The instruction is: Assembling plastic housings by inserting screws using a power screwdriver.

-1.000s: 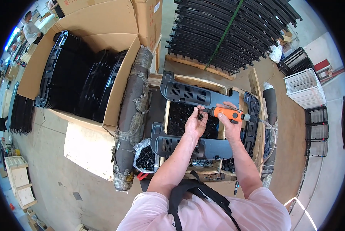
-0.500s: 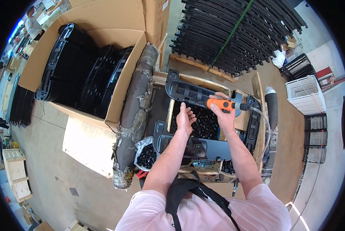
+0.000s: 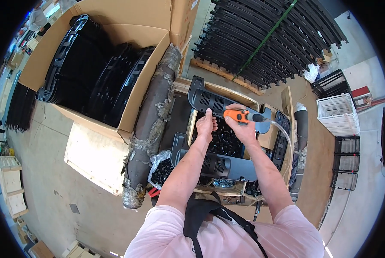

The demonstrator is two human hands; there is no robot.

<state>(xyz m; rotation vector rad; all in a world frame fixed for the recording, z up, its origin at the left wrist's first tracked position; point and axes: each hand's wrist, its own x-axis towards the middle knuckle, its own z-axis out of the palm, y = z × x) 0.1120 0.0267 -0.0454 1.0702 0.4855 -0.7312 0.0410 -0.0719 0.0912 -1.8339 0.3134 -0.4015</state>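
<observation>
The right hand [image 3: 244,130] has its fingers wrapped around an orange power tool [image 3: 234,115]; a clear hose [image 3: 284,130] trails rightward from them. The left hand [image 3: 205,127] curls its fingers at the near edge of a black vented panel [image 3: 200,97]; whether they pinch anything, I cannot tell. Small black parts [image 3: 226,141] lie below, between both hands' fingers.

Wearer's 2 hands [image 3: 206,127], 1 orange tool [image 3: 236,116], 1 open carton [image 3: 138,35], 1 green strap [image 3: 264,41].

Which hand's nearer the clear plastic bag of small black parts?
Left. In the picture, the left hand is above and right of the plastic bag, by the upper vented panel; the right hand is farther right, around the orange power screwdriver.
</observation>
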